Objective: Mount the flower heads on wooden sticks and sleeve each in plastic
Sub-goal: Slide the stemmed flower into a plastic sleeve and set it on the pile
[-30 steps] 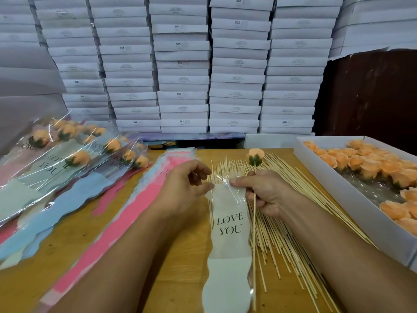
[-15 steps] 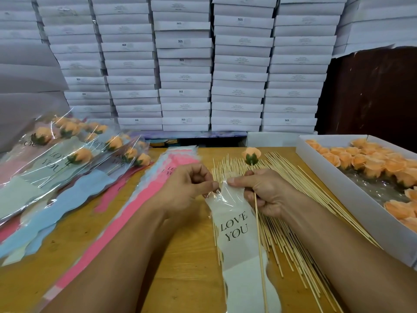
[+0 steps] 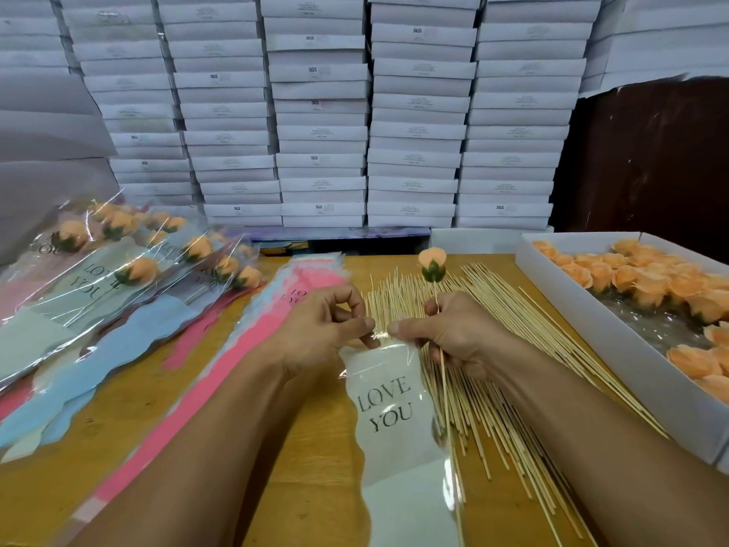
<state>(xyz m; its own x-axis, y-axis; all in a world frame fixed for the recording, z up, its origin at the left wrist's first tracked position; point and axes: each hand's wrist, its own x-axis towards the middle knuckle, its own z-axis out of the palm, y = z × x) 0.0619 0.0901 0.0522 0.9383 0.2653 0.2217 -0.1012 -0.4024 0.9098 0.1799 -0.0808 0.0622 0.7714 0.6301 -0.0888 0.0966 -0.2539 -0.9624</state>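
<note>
Together we pinch the sleeve [image 3: 388,404] top with both hands [image 3: 323,329] [image 3: 449,333]; our right also grips the rose [image 3: 432,263] stick [image 3: 445,392], beside the skewers [image 3: 509,349].

I see an evenly lit, fairly bright scene under soft overhead light, with faint shadows beneath the forearms. Glare streaks the plastic sleeve [image 3: 398,420] and the wrapped flowers [image 3: 130,266]. The wide lens bends the stacked white boxes [image 3: 323,112] outward at the edges.
</note>
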